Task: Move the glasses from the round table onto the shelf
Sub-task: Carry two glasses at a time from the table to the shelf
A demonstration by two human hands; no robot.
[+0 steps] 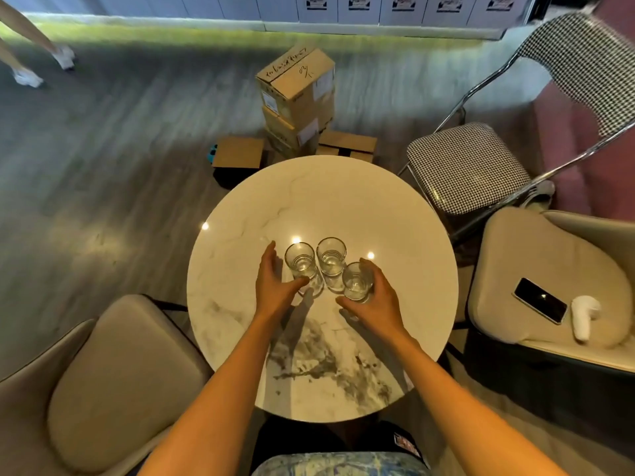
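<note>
Three clear glasses stand close together on the round marble table (323,197): a left glass (300,262), a middle glass (331,257) and a right glass (357,283). My left hand (275,290) is beside the left glass with fingers spread, the thumb near its base and the fingers curved round its far left side without closing. My right hand (376,298) wraps the right glass, fingers behind it and thumb in front. No shelf is in view.
A beige chair (113,379) stands at the near left. Another beige chair (549,269) at the right holds a phone (540,300) and a white object (584,316). A houndstooth chair (467,166) and stacked cardboard boxes (297,97) stand beyond the table. A person's legs (31,53) are far left.
</note>
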